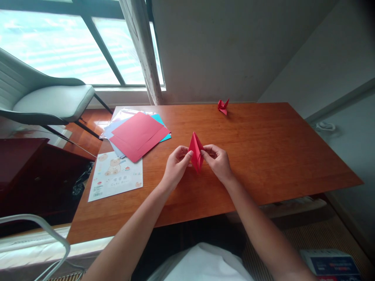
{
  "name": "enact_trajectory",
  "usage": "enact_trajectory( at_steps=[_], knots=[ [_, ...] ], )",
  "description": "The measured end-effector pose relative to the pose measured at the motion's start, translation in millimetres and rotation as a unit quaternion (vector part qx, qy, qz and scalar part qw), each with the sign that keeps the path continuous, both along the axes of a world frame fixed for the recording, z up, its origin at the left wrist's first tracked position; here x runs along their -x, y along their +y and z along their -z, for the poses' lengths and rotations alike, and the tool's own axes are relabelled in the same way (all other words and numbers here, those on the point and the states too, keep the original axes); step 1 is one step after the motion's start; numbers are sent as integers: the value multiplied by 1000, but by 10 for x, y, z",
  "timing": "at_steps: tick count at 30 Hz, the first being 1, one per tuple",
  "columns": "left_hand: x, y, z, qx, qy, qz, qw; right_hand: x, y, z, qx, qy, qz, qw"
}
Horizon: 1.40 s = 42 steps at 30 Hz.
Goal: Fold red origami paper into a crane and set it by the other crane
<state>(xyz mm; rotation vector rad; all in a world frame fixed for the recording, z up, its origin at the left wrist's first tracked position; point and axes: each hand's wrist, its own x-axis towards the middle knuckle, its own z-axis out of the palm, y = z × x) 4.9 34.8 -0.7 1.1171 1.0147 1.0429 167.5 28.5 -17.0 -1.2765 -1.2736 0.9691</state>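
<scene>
Currently, folded red paper (195, 150) is upright over the middle of the bench (269, 156). Left hand (176, 164) clamped on its left side, thumb against fingers; right hand (218, 162) likewise on its right. Paper bird (224, 106) at the bench's far edge. Red sheets (137, 134) and bear-printed sheet (115, 175) toward the bench's left end.

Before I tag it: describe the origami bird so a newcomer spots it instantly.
On the wooden table, go to the far edge, just right of its middle. The small red origami bird sits there. Unlike the diamond-shaped red folded paper between the left hand and right hand, it's untouched and has winglike points.
</scene>
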Motion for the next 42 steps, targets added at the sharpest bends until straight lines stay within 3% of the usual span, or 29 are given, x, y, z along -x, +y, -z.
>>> enact_trajectory(
  at_steps=[12, 23, 35, 42],
  knots=[
    [-3, 7, -7, 20, -6, 29, 999, 14, -18, -71, 5, 24, -14, 1000],
    [11, 10, -23, 21, -11, 58, 998, 11, 0, -23, 8, 3, -10, 1000],
    [-3, -7, -76, 43, -24, 35, 998, 3, -12, -58, 8, 19, -21, 1000],
    [5, -7, -81, 41, -9, 4, 999, 18, -1, -47, 31, 82, -20, 996]
  ],
)
